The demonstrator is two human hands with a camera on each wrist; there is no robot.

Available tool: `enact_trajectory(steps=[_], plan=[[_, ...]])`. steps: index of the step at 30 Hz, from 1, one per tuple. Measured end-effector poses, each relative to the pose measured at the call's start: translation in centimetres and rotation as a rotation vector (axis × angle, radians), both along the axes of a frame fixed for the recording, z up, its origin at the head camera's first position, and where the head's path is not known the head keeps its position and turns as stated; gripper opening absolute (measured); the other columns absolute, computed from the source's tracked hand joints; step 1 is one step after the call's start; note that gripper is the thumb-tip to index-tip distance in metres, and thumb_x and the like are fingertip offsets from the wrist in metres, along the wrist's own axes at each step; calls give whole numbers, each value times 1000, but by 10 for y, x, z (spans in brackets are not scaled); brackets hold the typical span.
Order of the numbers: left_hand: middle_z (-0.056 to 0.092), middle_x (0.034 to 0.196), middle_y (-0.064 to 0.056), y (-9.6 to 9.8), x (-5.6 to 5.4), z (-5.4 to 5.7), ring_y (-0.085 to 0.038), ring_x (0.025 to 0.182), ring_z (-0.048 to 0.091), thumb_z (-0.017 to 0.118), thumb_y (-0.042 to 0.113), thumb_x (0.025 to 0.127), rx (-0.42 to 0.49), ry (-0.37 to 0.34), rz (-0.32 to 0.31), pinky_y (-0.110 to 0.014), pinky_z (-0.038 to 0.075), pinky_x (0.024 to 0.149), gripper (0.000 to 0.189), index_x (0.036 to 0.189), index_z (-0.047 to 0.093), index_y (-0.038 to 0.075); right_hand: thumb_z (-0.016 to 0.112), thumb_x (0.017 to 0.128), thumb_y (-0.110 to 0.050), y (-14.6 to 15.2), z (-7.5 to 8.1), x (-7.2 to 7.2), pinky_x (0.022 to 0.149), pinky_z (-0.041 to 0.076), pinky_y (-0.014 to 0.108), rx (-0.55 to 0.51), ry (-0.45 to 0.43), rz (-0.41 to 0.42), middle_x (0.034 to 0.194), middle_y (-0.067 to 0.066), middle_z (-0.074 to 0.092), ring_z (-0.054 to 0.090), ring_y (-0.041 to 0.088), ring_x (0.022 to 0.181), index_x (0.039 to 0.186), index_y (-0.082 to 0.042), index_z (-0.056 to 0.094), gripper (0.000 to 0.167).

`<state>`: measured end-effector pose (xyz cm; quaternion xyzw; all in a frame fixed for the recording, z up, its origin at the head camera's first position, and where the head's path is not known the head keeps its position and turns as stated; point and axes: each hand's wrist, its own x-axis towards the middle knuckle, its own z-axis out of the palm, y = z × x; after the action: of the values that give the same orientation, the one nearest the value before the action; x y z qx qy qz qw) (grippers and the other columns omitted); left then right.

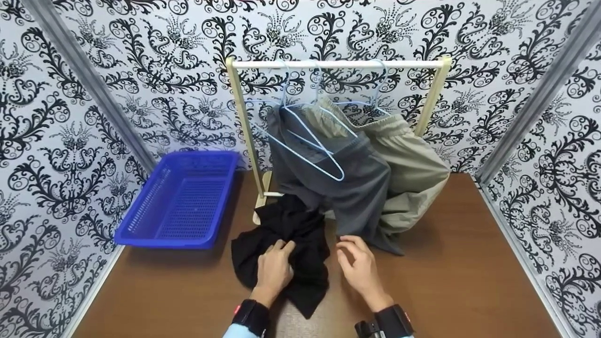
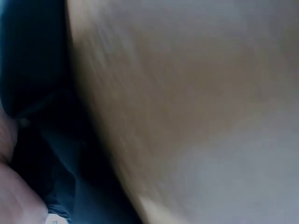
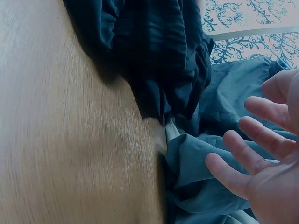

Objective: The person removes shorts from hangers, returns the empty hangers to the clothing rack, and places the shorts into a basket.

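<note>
A crumpled black garment (image 1: 305,253) lies on the table in front of the rack. My left hand (image 1: 274,267) grips it with curled fingers; the left wrist view shows only part of that hand beside dark folds. To the right, my right hand (image 1: 359,267) hovers apart from the black garment with nothing in it. Its fingers (image 3: 266,135) are spread and loosely bent in the right wrist view. Just beyond that hand hang dark grey trousers (image 1: 328,173), their lower end reaching the table. A light blue hanger (image 1: 305,159) juts forward in front of them.
A wooden rack (image 1: 432,98) with a white rod (image 1: 347,64) stands at the back. Beige trousers (image 1: 413,164) hang on its right side, and several light blue hangers hook over the rod. On the left is a blue plastic basket (image 1: 216,225). Patterned walls enclose the brown table (image 1: 460,281).
</note>
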<state>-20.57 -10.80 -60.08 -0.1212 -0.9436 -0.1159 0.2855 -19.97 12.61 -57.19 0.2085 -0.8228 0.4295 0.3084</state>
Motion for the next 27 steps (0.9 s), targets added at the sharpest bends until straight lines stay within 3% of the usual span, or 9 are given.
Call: enact_trajectory(steps=[4, 9, 15, 22, 27], plan=[[65, 96, -8, -6, 3, 2, -30, 71, 63, 68, -6, 61, 61, 66, -17, -43, 49, 46, 48, 104, 70, 16, 74, 85, 6, 1, 0, -1, 85, 55, 42, 4, -2, -1, 111, 15, 70, 70, 31, 103, 98, -3, 75, 15], [65, 96, -5, -11, 2, 14, -30, 75, 63, 70, -8, 58, 123, 152, -22, -43, 49, 46, 49, 100, 70, 17, 73, 88, 6, 2, 1, 0, 85, 55, 43, 0, -28, 4, 112, 14, 70, 69, 32, 103, 99, -1, 74, 14], [65, 97, -3, -18, -2, 34, -29, 77, 63, 67, -9, 57, 160, 216, -31, -43, 49, 46, 48, 97, 70, 17, 70, 90, 6, 3, 2, 2, 84, 56, 50, -8, -57, 18, 114, 14, 69, 69, 33, 102, 102, -3, 75, 16], [66, 97, -5, -27, -9, 58, -31, 76, 63, 69, -8, 57, 150, 285, -42, -47, 50, 47, 46, 98, 70, 15, 72, 88, 7, 3, 1, 1, 85, 56, 45, -4, -33, 4, 112, 14, 70, 70, 31, 102, 100, -3, 75, 16], [66, 97, -6, -34, -14, 77, -31, 77, 64, 67, -9, 58, 149, 317, -47, -48, 51, 49, 45, 98, 70, 13, 72, 86, 8, 2, 1, 1, 84, 55, 49, -10, -25, 0, 111, 14, 70, 68, 32, 102, 99, -3, 74, 17]])
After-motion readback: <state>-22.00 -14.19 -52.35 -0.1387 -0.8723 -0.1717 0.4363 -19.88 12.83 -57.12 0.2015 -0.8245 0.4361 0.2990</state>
